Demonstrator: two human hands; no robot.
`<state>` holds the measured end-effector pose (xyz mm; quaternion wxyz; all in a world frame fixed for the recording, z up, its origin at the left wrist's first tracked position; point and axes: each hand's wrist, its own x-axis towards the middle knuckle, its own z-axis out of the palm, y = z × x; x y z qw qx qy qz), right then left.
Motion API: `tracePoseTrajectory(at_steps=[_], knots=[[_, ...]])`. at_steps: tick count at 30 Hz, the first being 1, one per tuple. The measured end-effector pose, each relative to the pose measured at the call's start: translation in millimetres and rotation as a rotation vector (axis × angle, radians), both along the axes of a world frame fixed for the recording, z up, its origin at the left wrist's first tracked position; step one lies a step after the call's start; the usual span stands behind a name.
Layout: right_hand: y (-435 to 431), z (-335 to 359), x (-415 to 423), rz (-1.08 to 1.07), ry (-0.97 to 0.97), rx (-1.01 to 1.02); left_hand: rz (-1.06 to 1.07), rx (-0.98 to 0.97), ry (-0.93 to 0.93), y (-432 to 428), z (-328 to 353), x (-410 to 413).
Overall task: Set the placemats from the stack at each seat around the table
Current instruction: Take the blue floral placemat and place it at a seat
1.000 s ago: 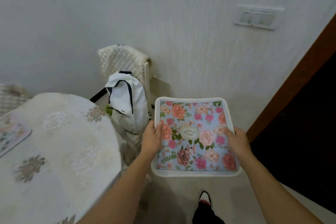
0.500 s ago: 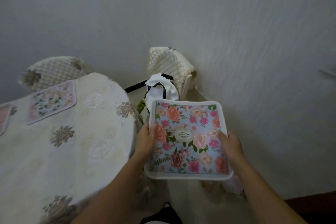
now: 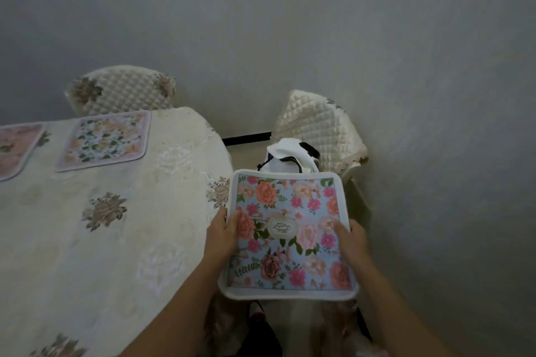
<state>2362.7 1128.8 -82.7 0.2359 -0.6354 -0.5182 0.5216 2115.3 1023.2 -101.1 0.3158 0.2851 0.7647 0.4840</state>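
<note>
Your left hand [image 3: 222,236] and right hand [image 3: 352,240] are both closed on the blue floral placemat [image 3: 288,233], thumbs on top at its 9 and 3 o'clock edges, fingers hidden beneath. You hold it roughly level in the air, just off the table's rim, over the floor.

From largest to smallest: the table [image 3: 95,243], under a cream embroidered cloth, fills the view from 7 to 10 o'clock. At its far edge, toward 10 o'clock, a pink-bordered floral placemat [image 3: 106,139] lies flat at the seat with the quilted chair [image 3: 124,91] behind it. Another pink placemat [image 3: 14,148] lies just beside that one, cut off by the left edge. A second quilted chair [image 3: 319,127] stands at 12 o'clock from your hands, against the wall, with a white backpack [image 3: 285,158] on its seat, partly hidden behind the mat you hold.
</note>
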Motion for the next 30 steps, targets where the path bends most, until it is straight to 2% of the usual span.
tracePoseTrajectory(at_steps=[6, 12, 21, 30], knots=[[81, 1, -77, 0.133, -0.066, 0.023, 0.096, 0.007, -0.021, 59, -9, -65], [124, -17, -149, 0.21, -0.06, -0.019, 0.192, -0.039, -0.031, 78, -18, -130], [151, -27, -237, 0.452, -0.092, -0.053, 0.415, -0.014, -0.05, 53, -25, -176], [171, -52, -337, 0.809, -0.083, -0.07, 0.811, -0.059, -0.035, 18, -32, -185]])
